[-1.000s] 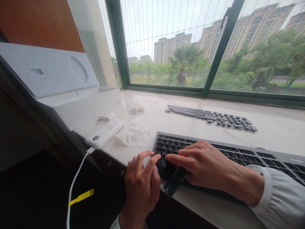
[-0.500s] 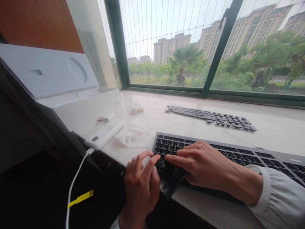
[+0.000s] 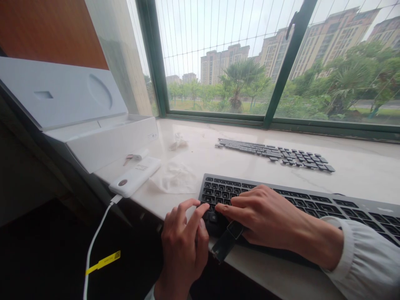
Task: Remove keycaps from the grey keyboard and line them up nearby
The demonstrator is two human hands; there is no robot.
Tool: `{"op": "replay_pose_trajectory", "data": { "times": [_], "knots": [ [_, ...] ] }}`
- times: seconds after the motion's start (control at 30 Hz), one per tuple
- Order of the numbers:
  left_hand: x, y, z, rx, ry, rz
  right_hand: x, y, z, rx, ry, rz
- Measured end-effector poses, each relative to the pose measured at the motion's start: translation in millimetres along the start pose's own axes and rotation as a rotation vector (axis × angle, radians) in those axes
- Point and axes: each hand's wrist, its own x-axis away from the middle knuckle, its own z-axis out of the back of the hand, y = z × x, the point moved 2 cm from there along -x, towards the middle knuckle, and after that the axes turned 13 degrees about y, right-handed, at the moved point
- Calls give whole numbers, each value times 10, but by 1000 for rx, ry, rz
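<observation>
A dark grey keyboard (image 3: pixel 315 198) lies along the table's near edge. Most of its key positions show bare black sockets without caps; a dark keycap (image 3: pixel 213 217) sits in the bottom row at the left. My left hand (image 3: pixel 184 237) is at the keyboard's lower left corner, fingers apart, with two fingertips touching the leftmost keys. Over the keyboard, my right hand (image 3: pixel 268 218) reaches its index finger onto the lower left keys. Its curled fingers hold a small dark flat tool (image 3: pixel 227 242) with a rectangular frame; the rest of it is hidden under the palm.
Removed keycaps (image 3: pixel 275 153) lie in rows behind the keyboard. To the left are crumpled tissue (image 3: pixel 175 178), a white power bank (image 3: pixel 134 178) with a cable (image 3: pixel 96 241), and an open white box (image 3: pixel 109 141). A window (image 3: pixel 215 83) borders the table's far side.
The view has shifted very slightly. Both hands stay at the same place on the keyboard, and nothing has been taken hold of or let go.
</observation>
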Motion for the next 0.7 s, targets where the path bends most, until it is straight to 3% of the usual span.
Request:
{"op": "replay_pose_trajectory", "data": {
  "times": [0.7],
  "knots": [
    [17,-18,-21,13,20,1,0,2,-16,-41,-11,-32]
  ]
}}
